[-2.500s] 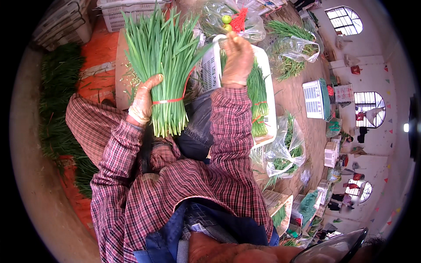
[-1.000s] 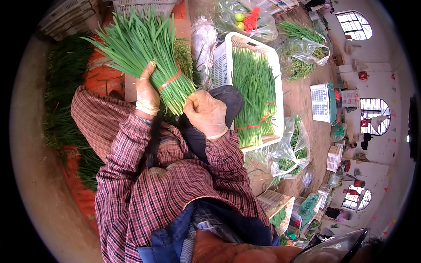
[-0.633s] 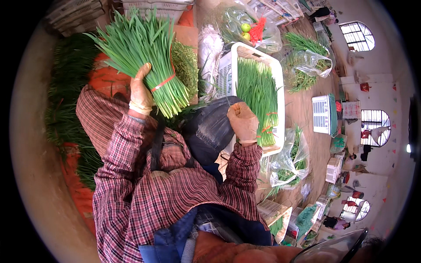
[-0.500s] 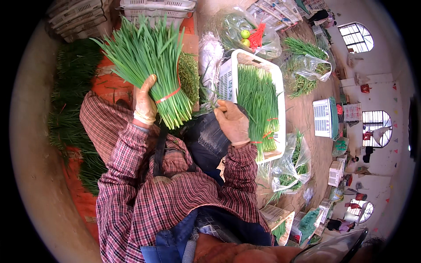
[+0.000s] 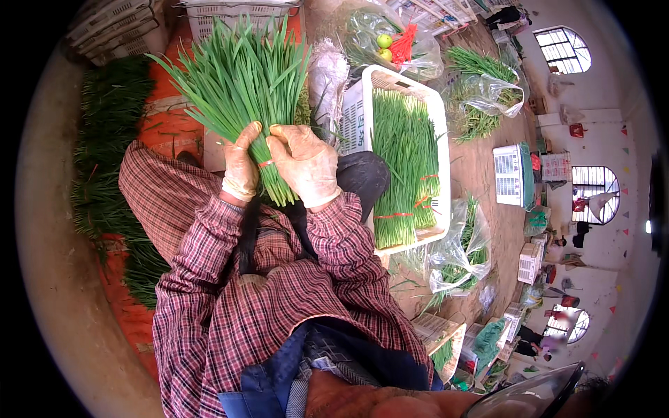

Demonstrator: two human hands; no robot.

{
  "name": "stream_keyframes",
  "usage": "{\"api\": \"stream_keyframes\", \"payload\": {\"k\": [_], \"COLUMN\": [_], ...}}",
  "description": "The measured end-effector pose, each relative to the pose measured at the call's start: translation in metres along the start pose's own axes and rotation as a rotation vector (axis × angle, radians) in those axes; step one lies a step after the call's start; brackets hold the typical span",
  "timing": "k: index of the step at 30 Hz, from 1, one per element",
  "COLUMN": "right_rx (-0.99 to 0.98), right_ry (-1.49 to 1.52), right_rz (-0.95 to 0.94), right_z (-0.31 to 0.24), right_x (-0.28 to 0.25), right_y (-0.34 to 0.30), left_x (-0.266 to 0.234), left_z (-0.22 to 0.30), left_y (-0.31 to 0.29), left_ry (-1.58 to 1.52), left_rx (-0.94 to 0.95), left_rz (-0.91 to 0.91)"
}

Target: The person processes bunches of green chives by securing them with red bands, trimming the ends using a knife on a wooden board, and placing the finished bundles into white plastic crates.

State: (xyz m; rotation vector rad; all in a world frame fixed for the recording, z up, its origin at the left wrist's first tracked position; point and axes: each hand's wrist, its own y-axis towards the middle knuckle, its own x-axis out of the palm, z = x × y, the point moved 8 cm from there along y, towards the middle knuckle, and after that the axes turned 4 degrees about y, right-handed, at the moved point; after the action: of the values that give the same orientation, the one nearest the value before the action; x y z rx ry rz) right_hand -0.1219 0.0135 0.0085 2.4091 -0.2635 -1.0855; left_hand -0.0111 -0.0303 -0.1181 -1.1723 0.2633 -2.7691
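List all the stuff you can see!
Tied bunch: 1, green, between the hands
Open crate: 1, white, right
Crated bunches: several, green, inside it
Piled stalks: uncountable, green, left
Floor sheet: 1, orange, beside them
Round things: 2, yellow-green, top
Plastic bags: at least 2, clear, right
Stacked crates: several, greyish, top left
Arched windows: at least 3, bright, far right
People: at least 2, partly dark-clothed, far right
Left hand: 1, pale-gloved, gripping the bunch
Right hand: 1, pale-gloved, at its red band
Sleeves: 2, checked red, below
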Motion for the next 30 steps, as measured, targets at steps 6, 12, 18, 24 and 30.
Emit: {"api": "stream_keyframes", "payload": {"k": [6,12,18,24,30], "right_rx": [0.001,0.065,0.032,0.045,0.037], "right_ry": [-0.077,-0.088,-0.142,-0.107,0.056], "right_rz": [0.069,0.054,0.049,0.039,0.044], "right_z": [0.004,0.015,0.008,0.011,0.012], "right_x": [0.007,0.009,0.008,0.006,0.000], "right_y": [-0.001,-0.005,0.000,-0.002,-0.009], "left_x": [-0.003,0.004,0.007,0.011,0.009], "left_z": [-0.005,-0.006,-0.003,-0.001,-0.007], "left_y": [-0.002,-0.007,-0.010,-0.013,-0.008], "left_ry": [0.006,0.035,0.051,0.038,-0.036], "left_rx": [0.014,-0.045,-0.007,0.006,-0.080], "left_rz": [0.001,-0.026,-0.041,-0.044,0.008]}}
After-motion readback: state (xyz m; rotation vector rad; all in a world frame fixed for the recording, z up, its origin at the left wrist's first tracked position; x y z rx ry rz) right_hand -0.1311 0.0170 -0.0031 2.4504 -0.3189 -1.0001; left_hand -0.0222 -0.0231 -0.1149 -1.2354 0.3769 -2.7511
